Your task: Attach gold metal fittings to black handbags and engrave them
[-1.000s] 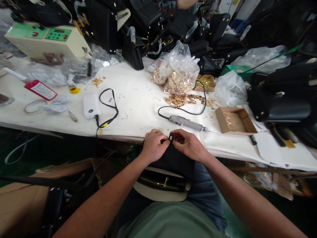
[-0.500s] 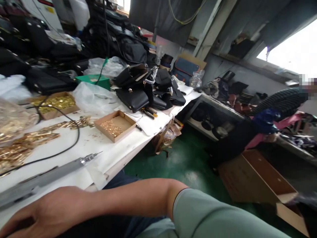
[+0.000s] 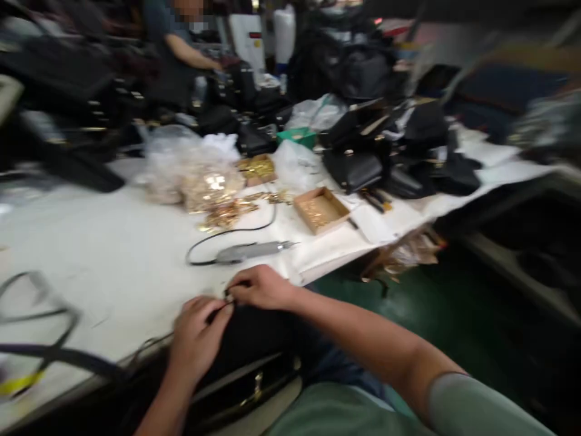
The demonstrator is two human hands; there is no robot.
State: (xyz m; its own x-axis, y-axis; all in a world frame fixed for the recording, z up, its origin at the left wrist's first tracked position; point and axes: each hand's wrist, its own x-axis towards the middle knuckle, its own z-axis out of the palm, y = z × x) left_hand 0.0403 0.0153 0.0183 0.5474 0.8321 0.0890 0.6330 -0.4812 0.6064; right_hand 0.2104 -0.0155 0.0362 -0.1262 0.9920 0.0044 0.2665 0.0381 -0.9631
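A black bag (image 3: 256,342) lies in front of me at the table's near edge, with a gold-coloured clasp (image 3: 258,385) on its near side. My left hand (image 3: 197,330) pinches at the far edge of the bag. Close against it, my right hand (image 3: 263,287) has thumb and fingers closed on a small shiny metal fitting (image 3: 229,297). The fitting's exact shape is blurred and partly hidden by the fingertips. Just beyond my right hand, a grey electric screwdriver (image 3: 247,251) with a cord rests on the table, its bit pointing right.
On the white table (image 3: 113,242) are a cardboard tray (image 3: 333,224) of small copper-coloured parts, gold metal pieces (image 3: 227,213), plastic bags (image 3: 172,160), a green box (image 3: 297,137) and pliers (image 3: 377,200). Black bags (image 3: 354,169) are piled behind. Another person (image 3: 181,48) stands at the far left.
The view has swung left. My right hand, earlier low at the left beside the screwdriver, now meets my left hand at the black bag. My left hand has come into view.
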